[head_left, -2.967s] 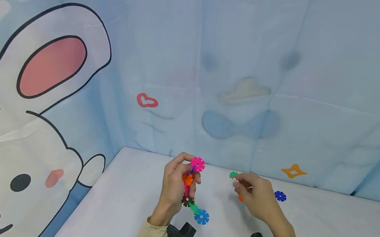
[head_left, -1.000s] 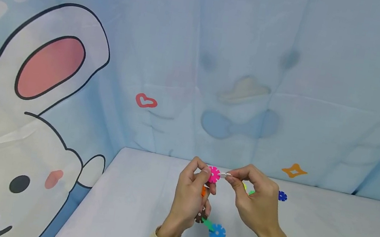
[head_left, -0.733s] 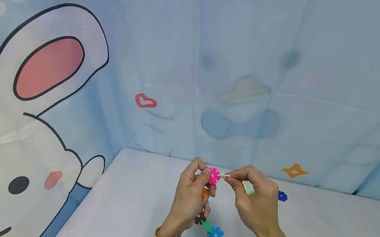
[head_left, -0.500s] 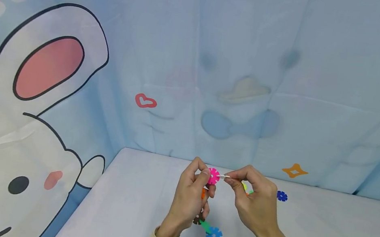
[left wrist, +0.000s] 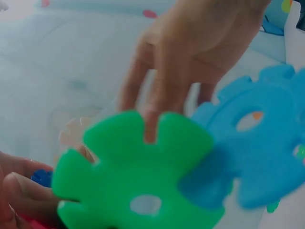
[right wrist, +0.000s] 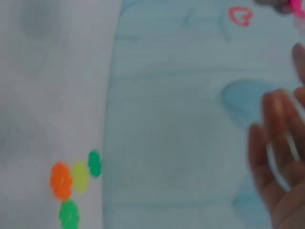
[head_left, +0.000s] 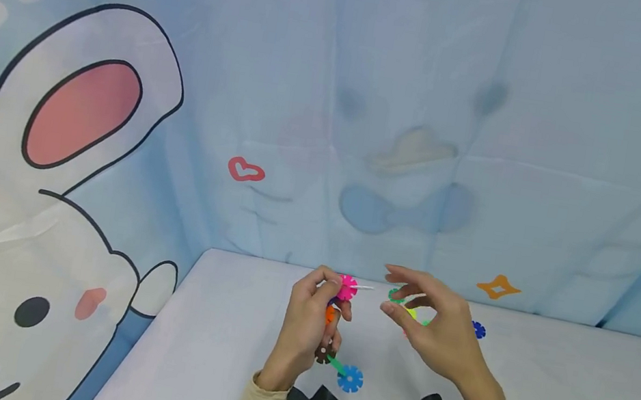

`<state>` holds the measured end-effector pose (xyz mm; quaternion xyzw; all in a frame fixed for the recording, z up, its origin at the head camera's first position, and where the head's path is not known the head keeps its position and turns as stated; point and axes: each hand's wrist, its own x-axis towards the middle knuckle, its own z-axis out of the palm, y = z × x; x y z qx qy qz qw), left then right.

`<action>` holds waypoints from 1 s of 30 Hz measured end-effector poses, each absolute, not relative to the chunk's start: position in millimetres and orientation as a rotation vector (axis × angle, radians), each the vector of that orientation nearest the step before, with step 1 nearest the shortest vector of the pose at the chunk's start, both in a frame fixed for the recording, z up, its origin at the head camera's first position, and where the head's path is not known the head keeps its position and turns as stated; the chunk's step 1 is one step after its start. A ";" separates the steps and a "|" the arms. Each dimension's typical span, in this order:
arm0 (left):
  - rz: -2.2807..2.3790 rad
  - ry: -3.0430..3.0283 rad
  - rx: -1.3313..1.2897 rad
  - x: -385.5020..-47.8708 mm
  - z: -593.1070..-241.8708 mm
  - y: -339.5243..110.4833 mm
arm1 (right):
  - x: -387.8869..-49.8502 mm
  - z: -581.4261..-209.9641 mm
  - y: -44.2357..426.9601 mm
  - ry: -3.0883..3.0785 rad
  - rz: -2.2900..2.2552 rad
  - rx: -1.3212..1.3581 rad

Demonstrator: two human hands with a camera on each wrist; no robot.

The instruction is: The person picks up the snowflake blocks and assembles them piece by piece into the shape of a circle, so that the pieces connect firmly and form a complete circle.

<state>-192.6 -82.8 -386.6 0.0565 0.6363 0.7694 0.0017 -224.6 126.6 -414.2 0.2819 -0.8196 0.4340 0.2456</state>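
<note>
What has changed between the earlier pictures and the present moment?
The right hand has let go of the whitish piece, opened and moved slightly right. The left hand, shifted slightly left, still holds the chain; the piece still sticks out from its pink disc. The dark-blue disc lies where it was.

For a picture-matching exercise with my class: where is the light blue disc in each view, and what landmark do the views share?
Head: light blue disc, near the bottom, slightly right of centre.
Left wrist: light blue disc, large, on the right side.
Right wrist: not in it.
Shared landmark: right hand (head, right of centre; left wrist, top; right wrist, right edge).
</note>
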 end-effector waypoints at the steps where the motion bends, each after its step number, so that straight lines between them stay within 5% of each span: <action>1: 2.429 1.992 0.163 -193.8 -387.4 -85.0 | -228.1 -418.4 130.3 -2.294 1.153 0.742; 13: 2.454 1.930 0.212 -202.5 -392.3 -103.7 | -257.2 -488.5 152.5 -2.947 0.736 0.674; 30: 2.492 1.952 0.376 -203.3 -390.7 -113.0 | -259.5 -489.3 149.1 -2.853 0.801 0.534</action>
